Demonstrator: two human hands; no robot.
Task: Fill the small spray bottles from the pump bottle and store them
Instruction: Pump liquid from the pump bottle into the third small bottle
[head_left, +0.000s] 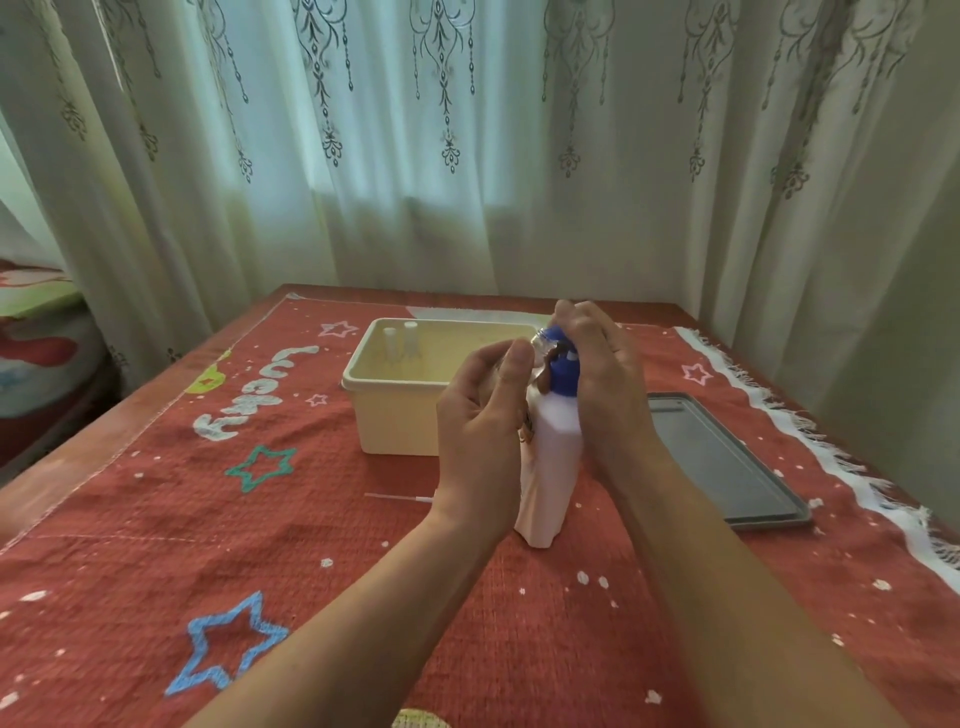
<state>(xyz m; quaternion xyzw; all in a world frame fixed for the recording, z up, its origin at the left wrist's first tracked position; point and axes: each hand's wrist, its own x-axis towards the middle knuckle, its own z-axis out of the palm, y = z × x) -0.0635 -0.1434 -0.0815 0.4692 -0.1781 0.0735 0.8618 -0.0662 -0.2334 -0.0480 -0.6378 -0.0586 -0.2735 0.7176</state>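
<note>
Pump bottle (553, 467) upright on the red cloth (260, 519), my landmark. My right hand (602, 374) is curled over its blue pump head. My left hand (483, 415), just left of it, grips a small clear spray bottle (542, 343) tilted against the nozzle. Cream box (400, 421) behind-left, with two small white bottles (400, 340) standing in its far corner. Grey lid (727, 467) lies to the right. Thin white tube (400, 499) lies to the left.
</note>
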